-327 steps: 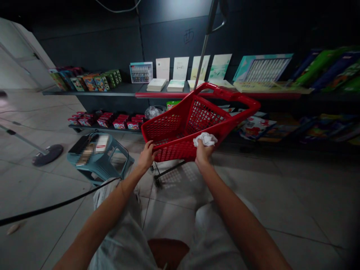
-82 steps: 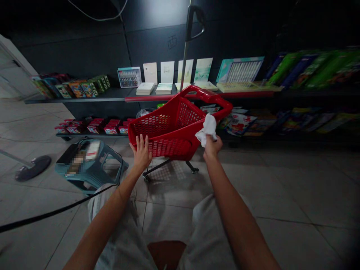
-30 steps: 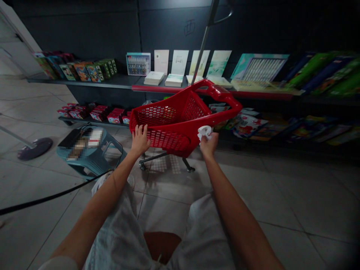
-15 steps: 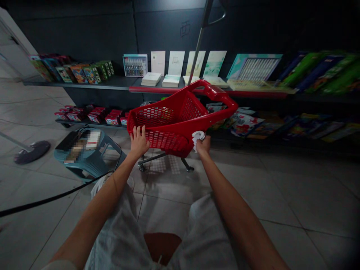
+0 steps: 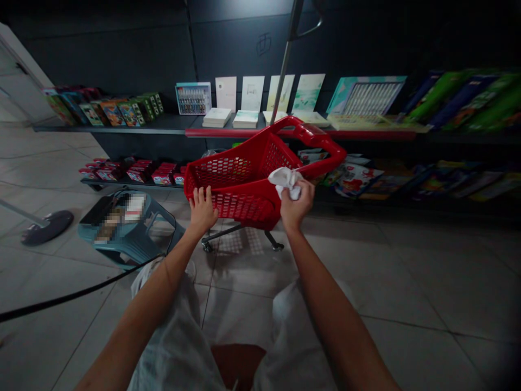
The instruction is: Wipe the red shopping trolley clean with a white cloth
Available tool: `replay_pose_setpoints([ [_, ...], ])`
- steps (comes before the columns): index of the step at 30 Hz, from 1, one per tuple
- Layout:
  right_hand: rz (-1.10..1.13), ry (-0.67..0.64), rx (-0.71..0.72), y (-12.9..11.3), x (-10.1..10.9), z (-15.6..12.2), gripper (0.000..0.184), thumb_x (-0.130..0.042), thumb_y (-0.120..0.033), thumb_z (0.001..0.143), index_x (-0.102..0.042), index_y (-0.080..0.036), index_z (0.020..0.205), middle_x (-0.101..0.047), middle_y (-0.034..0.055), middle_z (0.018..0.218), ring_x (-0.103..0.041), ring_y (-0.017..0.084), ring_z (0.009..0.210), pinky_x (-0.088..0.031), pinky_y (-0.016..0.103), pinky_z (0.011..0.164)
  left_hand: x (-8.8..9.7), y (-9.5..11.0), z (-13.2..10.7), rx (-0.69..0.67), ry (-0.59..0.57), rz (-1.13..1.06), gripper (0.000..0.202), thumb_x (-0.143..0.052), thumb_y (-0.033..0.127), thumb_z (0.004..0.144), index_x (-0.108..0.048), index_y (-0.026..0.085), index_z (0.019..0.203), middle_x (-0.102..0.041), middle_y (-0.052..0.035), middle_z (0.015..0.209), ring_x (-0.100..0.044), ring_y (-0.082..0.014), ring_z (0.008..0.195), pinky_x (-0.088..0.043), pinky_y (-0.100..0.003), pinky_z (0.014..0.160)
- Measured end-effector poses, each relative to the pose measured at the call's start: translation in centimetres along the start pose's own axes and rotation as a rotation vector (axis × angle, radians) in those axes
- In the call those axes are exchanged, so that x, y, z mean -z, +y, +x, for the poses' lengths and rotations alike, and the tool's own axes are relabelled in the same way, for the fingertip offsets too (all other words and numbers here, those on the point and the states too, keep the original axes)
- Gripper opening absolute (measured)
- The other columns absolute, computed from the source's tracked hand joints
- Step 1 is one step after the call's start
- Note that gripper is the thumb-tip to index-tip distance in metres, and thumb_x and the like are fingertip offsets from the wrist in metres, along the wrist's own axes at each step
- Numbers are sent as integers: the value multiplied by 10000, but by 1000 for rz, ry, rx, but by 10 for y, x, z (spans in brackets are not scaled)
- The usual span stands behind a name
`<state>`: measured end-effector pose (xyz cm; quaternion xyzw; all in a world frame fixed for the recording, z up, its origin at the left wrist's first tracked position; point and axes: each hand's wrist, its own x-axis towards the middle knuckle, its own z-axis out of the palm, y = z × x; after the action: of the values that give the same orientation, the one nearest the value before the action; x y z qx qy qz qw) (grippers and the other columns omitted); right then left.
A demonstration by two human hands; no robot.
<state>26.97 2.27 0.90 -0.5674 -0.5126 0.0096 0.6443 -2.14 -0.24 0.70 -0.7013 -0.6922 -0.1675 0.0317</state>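
Shelves (image 5: 142,130) stood behind the cart (image 5: 254,190), its near edge under your splayed left hand (image 5: 203,213), your right hand (image 5: 296,207) clutching cloth (image 5: 284,180), work seemingly unfinished.

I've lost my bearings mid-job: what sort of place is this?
Most likely a shop, or a space set up like one. A red cart stands in front of shelves, which carry rows of boxes above and packets below.

One head-worn view, facing forward and down, red cart (image 5: 252,188) near
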Motion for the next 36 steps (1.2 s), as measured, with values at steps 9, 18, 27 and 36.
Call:
replay_pose_setpoints([
  [9,-62,-303,132,-12,-45,-47,191,-604,-148,861,-665,-211,1031,-608,138,1255,-551,269,1254,-426,445,1168,1,0,-2,-14,1,4,879,-568,308,893,-220,90,1670,-262,-242,1714,-153,-436,1626,-259,-668,1270],
  [18,-193,-515,16,38,-17,-42,196,-611,-98,765,-667,-215,913,-619,99,1121,-600,263,1074,-509,423,1067,5,-9,2,-49,1,39,856,-549,291,901,-222,121,1674,-270,-205,1724,-179,-383,1632,-291,-597,1285],
  [27,-119,-332,-6,26,19,-7,175,-644,-182,789,-676,-208,958,-665,99,1074,-638,252,1046,-501,386,1017,3,-3,-2,-35,22,22,873,-565,302,882,-238,119,1671,-263,-204,1729,-171,-389,1633,-251,-619,1294],
  [36,-106,51,-142,33,34,18,198,-620,-229,803,-624,-204,999,-649,87,1090,-617,239,1041,-488,380,1020,2,-2,-2,-26,29,39,860,-551,341,910,-230,99,1670,-257,-222,1726,-183,-397,1626,-259,-620,1291],
])
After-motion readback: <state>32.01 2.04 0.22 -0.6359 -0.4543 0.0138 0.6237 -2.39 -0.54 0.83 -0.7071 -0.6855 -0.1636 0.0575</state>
